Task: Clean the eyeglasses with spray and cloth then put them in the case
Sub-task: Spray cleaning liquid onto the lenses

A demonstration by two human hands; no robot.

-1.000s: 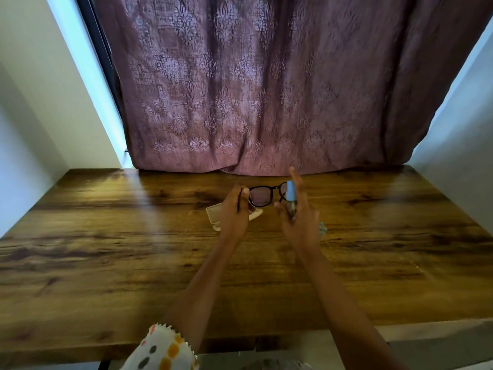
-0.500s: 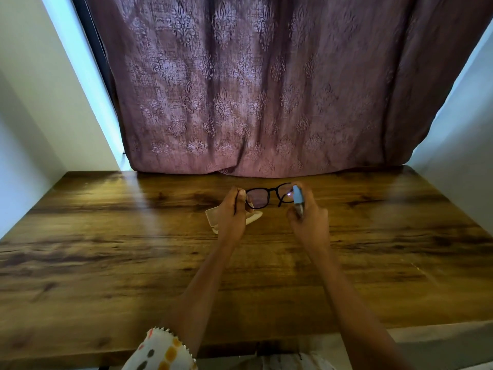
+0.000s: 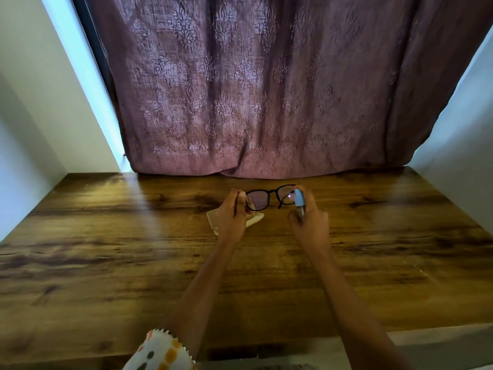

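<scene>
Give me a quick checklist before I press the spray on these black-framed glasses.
1. Black-framed eyeglasses gripped by left hand: ok.
2. Small blue-topped spray bottle held in right hand, close to the lens: ok.
3. Nozzle facing the lens: cannot tell.
4. Cream case on brown wooden table, open: cannot tell.
5. Cleaning cloth ready: spotted zigzag-edged fabric by the left forearm, cannot tell.

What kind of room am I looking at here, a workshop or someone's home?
Most likely a home. A dark wood-grain table sits in a nook between plain white walls, and a patterned mauve fabric curtain hangs behind it, probably over a window.
</scene>
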